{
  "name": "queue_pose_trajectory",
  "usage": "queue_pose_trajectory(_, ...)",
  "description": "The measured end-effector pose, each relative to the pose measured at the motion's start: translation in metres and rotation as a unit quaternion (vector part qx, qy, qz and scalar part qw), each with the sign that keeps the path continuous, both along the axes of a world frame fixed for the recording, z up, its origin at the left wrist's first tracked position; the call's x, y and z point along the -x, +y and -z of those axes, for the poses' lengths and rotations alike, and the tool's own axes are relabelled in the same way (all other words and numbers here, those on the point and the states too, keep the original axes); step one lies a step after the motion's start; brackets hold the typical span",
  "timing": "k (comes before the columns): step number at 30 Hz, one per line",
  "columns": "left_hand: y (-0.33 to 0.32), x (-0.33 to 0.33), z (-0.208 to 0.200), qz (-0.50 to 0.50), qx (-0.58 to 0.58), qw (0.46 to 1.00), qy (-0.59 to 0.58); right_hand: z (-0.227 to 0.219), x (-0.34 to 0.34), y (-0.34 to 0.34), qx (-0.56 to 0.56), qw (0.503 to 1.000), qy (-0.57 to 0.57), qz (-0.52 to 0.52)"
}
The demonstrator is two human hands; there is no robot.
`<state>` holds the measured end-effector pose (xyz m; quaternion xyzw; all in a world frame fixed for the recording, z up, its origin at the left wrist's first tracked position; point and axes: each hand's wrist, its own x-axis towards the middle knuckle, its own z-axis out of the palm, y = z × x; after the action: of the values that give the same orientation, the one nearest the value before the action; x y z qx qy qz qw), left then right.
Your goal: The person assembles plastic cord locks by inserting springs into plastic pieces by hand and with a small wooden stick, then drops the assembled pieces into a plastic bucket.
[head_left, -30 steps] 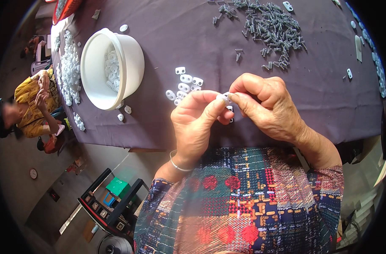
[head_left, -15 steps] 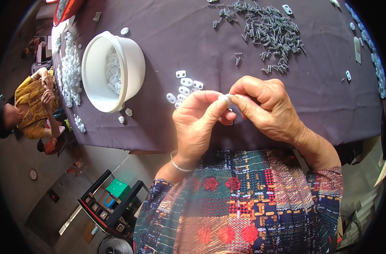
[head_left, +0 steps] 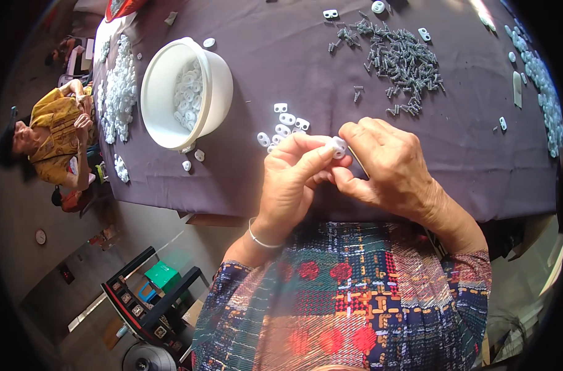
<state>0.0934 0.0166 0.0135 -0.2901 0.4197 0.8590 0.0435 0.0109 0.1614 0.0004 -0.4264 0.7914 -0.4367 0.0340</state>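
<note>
In front of me, my left hand (head_left: 297, 176) pinches a small white plastic two-hole cord lock piece (head_left: 338, 148) between thumb and fingertips. Close by on its right is my right hand (head_left: 389, 164), its thumb and index finger apart with a gap between them. The right index fingertip is at the edge of the piece; whether it touches cannot be made out. Just beyond my left hand lies a small group of similar white cord lock pieces (head_left: 283, 130). Farther off to the right spreads a pile of small dark metal coil springs (head_left: 408, 68).
A white bucket (head_left: 218, 102) holding white parts stands at the left on the dark tablecloth (head_left: 257, 62). White parts (head_left: 119, 86) are heaped behind it, and pale parts (head_left: 544, 93) line the right edge. Another person (head_left: 53, 133) sits past the table's left side.
My right fingers have come off their pinch and spread beside the cord lock piece, which now shows more fully in my left hand. The whole view has shifted slightly.
</note>
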Motion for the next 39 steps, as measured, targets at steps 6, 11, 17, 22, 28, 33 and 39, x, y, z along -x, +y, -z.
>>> queue_pose_trajectory(6, 0.006, -0.002, 0.002, 0.001, -0.027, 1.0, 0.009, 0.0, -0.004, 0.002, -0.07, 0.997, 0.034, 0.014)
queue_pose_trajectory(11, 0.008, -0.002, 0.001, 0.01, -0.009, 1.0, -0.001, -0.001, 0.0, 0.006, -0.072, 0.997, 0.025, -0.013)
queue_pose_trajectory(17, 0.003, -0.001, 0.0, 0.084, 0.08, 0.992, -0.046, 0.006, 0.001, 0.008, -0.051, 0.998, 0.024, -0.039)
queue_pose_trajectory(22, 0.004, -0.005, 0.004, 0.082, 0.143, 0.986, -0.003, 0.005, 0.001, 0.008, -0.056, 0.996, 0.017, -0.066)
queue_pose_trajectory(28, 0.007, -0.008, 0.003, 0.067, 0.193, 0.979, 0.006, 0.006, -0.001, 0.006, -0.046, 0.996, 0.021, -0.074)
queue_pose_trajectory(33, 0.007, -0.007, 0.004, 0.071, 0.205, 0.976, 0.009, 0.008, -0.002, 0.006, -0.026, 0.997, 0.025, -0.074)
queue_pose_trajectory(39, 0.008, -0.009, 0.006, 0.058, 0.198, 0.978, 0.025, 0.01, -0.004, 0.005, -0.026, 0.996, 0.026, -0.076)
